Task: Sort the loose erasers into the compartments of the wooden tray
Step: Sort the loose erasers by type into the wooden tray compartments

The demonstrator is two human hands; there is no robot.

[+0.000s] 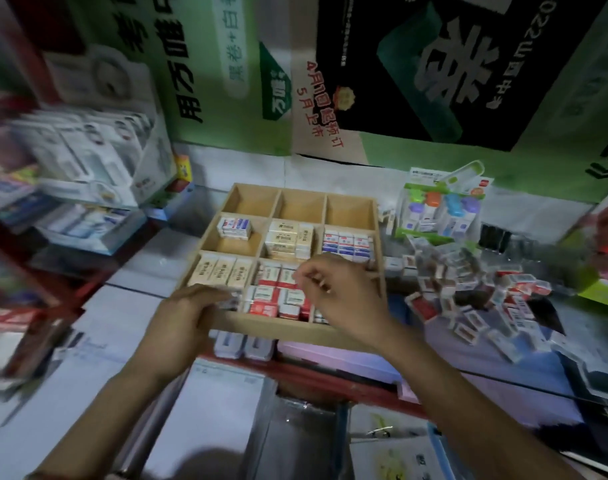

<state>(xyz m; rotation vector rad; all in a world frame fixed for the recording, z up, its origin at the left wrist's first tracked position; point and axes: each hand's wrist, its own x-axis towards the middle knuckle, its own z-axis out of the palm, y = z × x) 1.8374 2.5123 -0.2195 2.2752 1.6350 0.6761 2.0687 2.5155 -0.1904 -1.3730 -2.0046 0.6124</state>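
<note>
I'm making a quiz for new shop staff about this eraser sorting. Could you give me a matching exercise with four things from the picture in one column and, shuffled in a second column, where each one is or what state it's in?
Things
1. loose erasers
2. back row of the tray
3. red and white erasers
4. left hand

Places or states
A. empty
B. in the near middle compartment
C. heaped to the right of the tray
D. resting at the tray's near left corner

Pairs: 1-C, 2-A, 3-B, 4-D
</note>
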